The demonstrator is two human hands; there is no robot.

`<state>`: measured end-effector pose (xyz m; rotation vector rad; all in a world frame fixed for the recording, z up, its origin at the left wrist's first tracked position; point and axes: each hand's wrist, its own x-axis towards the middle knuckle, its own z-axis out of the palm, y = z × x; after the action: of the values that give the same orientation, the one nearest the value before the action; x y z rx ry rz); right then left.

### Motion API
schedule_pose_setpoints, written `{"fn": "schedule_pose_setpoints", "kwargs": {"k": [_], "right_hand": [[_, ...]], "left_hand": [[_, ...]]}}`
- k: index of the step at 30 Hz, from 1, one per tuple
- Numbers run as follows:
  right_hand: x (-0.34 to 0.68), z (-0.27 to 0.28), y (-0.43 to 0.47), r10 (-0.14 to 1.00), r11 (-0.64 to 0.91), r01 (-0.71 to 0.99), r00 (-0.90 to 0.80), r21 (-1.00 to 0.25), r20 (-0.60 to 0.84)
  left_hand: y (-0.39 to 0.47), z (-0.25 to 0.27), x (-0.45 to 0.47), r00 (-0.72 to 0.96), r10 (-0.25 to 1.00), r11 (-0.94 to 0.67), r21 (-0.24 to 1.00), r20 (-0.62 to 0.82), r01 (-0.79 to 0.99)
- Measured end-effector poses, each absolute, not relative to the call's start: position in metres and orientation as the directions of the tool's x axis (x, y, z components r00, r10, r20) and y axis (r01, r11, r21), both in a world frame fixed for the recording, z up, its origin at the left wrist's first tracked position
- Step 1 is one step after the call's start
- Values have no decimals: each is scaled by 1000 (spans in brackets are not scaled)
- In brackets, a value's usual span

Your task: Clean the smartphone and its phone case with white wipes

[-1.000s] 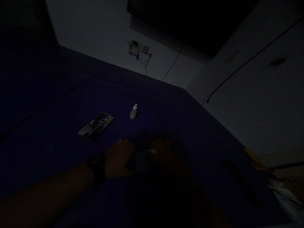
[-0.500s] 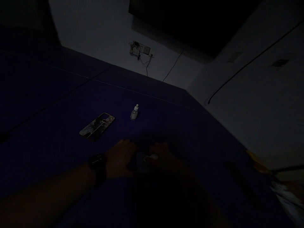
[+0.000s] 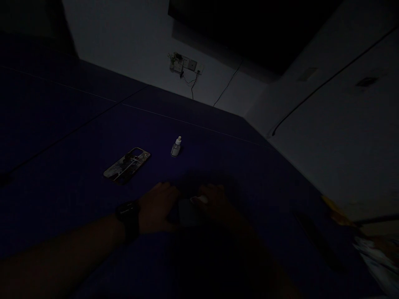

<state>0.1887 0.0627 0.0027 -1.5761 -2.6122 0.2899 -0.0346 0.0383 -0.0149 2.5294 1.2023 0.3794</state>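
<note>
The light is very dim. My left hand (image 3: pixel 157 207), with a black watch (image 3: pixel 127 211) on the wrist, is closed around the left side of a dark, flat rectangular phone (image 3: pixel 186 214). Over the phone's right part, my right hand (image 3: pixel 215 202) pinches a small white cloth (image 3: pixel 202 199), held near the upper surface; whether it touches cannot be made out. A patterned phone case (image 3: pixel 127 166) lies flat beyond my left hand. Farther out, a small clear dropper bottle (image 3: pixel 175 148) with a white cap stands upright. Shadow hides the phone's lower end.
All this rests on a dark blue surface (image 3: pixel 77 174) reaching to the walls. A long dark object (image 3: pixel 316 238) lies at the right, near a yellow item (image 3: pixel 336 211) and pale crumpled things (image 3: pixel 374 257). Sockets with cables (image 3: pixel 187 64) are on the wall below a dark screen (image 3: pixel 249 29).
My right hand, with the white cloth, has shifted slightly up and toward the phone's far end. My left hand keeps its place on the phone.
</note>
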Motion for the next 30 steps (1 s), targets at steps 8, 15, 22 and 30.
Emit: {"fn": "schedule_pose_setpoints", "kwargs": {"k": [8,15,22,30], "right_hand": [[195,4,61,816,512,818,-558,-260,-148],[195,2,66,863,484,855,-502,-186,-65],[172,-5,60,875,469,854,-484,-228,-14],[175,-3,62,898,420,875,-439,-239,-27]], "left_hand": [[40,-16,-36,624,775,-606,391,97,692],[38,-17,-35,613,779,-611,378,130,696],[37,-20,-35,599,789,-601,368,135,709],[38,-19,-34,598,787,-606,360,148,709]]}}
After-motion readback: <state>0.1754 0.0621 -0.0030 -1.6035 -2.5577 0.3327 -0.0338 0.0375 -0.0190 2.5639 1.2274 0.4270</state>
